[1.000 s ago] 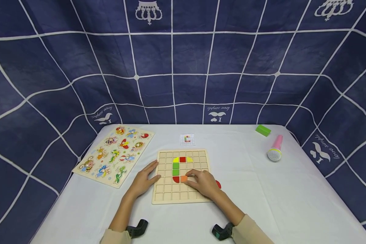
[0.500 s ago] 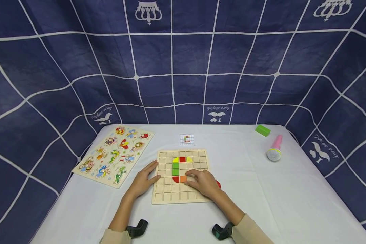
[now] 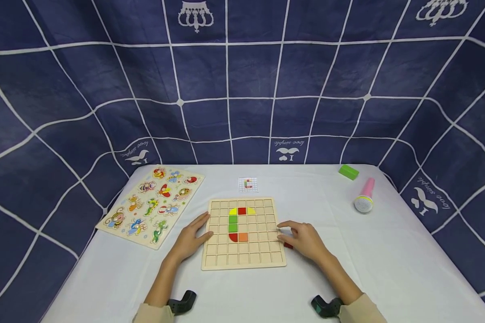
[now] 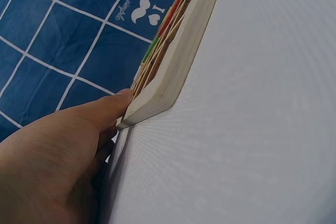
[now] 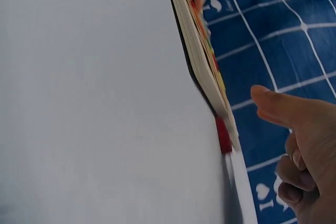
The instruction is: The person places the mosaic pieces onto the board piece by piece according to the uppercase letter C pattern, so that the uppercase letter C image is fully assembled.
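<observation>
A wooden grid board (image 3: 222, 260) lies on the white table. Green tiles (image 3: 232, 223), yellow corner pieces, a red square, a red rounded piece (image 3: 233, 237) and an orange square tile (image 3: 243, 237) sit in its cells. My left hand (image 3: 187, 242) rests at the board's left edge; in the left wrist view its thumb (image 4: 113, 107) touches the rim. By the right edge hovers my right hand (image 3: 303, 238), its thumb and index finger apart with nothing between them. Partly hidden beneath it, a red piece (image 3: 288, 245) lies on the table, which the right wrist view shows against the board's side.
Behind the board lies a small pattern card (image 3: 248, 185). An insect puzzle board (image 3: 151, 204) is at the left. Farther right are a green block (image 3: 349, 172) and a pink toy microphone (image 3: 365, 196). A navy curtain (image 3: 250, 76) with white lines encloses the table.
The orange tile has settled into its cell beside the red rounded piece. My right hand has let it go and moved right to the board's edge. My left hand stays put.
</observation>
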`<state>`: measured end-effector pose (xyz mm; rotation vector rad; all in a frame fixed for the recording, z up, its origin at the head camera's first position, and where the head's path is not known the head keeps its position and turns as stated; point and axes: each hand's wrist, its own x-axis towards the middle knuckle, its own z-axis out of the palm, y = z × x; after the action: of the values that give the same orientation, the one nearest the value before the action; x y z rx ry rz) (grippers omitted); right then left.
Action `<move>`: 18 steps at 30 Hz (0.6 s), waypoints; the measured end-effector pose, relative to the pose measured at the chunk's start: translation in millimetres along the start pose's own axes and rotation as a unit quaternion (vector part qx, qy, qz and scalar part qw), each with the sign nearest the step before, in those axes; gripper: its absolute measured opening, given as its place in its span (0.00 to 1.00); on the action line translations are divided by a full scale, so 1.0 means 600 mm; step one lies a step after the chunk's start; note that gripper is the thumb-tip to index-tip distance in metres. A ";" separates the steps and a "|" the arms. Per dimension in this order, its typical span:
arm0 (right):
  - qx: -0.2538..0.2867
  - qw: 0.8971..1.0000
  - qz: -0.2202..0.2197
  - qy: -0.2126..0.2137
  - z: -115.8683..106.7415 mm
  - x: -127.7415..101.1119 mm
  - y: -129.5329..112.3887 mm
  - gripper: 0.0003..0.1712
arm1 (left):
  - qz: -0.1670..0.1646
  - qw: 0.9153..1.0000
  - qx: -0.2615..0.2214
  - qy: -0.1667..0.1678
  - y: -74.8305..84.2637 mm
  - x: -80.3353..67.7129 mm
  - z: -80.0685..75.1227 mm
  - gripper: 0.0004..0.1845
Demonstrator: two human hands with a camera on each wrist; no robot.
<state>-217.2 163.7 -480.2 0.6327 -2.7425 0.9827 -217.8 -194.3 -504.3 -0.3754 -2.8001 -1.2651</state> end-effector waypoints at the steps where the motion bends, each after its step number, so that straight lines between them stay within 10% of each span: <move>1: 0.007 1.000 -0.001 -0.004 -0.005 -0.005 0.008 0.17 | 0.001 1.000 0.001 0.000 0.000 0.000 0.000 0.33; 18: 0.049 0.996 -0.023 -0.077 -0.014 -0.029 0.066 0.18 | 0.002 1.000 0.005 -0.001 -0.006 0.002 0.000 0.33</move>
<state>-219.2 202.2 -501.0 0.8153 -2.8098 1.1067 -219.7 -196.0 -506.7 -0.3814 -2.8041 -1.2515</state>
